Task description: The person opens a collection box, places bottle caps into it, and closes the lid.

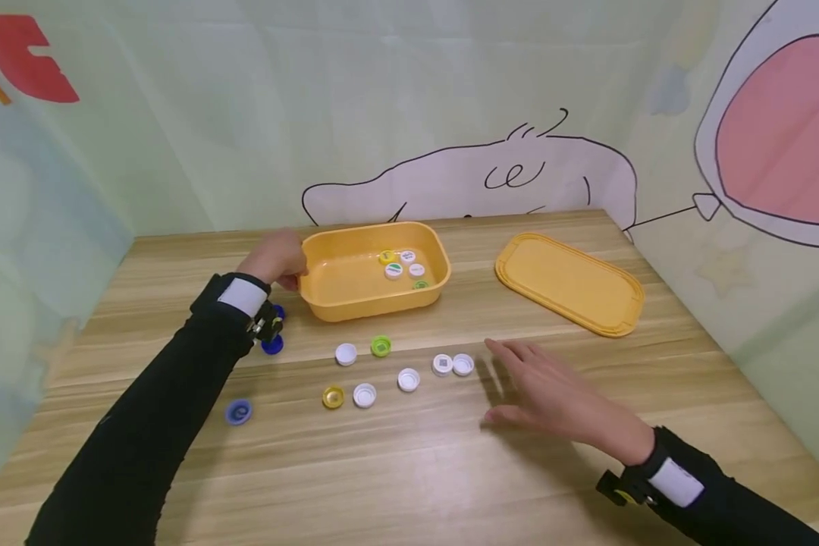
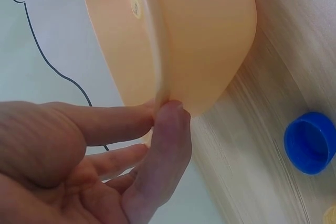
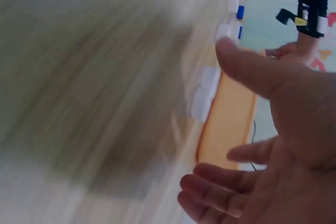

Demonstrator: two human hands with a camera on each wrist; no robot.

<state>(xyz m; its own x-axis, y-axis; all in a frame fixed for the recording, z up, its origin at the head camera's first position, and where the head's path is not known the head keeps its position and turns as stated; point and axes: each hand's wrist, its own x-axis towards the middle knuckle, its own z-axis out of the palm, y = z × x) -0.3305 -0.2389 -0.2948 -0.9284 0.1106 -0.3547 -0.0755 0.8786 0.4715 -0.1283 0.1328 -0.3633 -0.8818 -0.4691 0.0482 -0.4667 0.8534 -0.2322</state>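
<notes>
My left hand (image 1: 277,258) pinches the rim at the left end of a yellow plastic bin (image 1: 355,305); the left wrist view shows thumb and fingers (image 2: 170,145) on either side of that rim. Inside the bin, toward its right, lie several bottle caps, among them a yellow cap (image 1: 387,257) and a white cap (image 1: 417,270). My right hand (image 1: 546,390) hovers over the table with its fingers spread and nothing held. Closest to it are two white caps side by side, one of them a plain white cap (image 1: 462,365).
Loose caps lie in front of the bin: a green cap (image 1: 381,346), a gold cap (image 1: 333,396), several white ones, a light blue cap (image 1: 238,412). Dark blue caps (image 1: 272,345) sit by the left wrist. A yellow lid (image 1: 569,284) lies flat at the right. A printed curtain (image 1: 382,114) hangs behind.
</notes>
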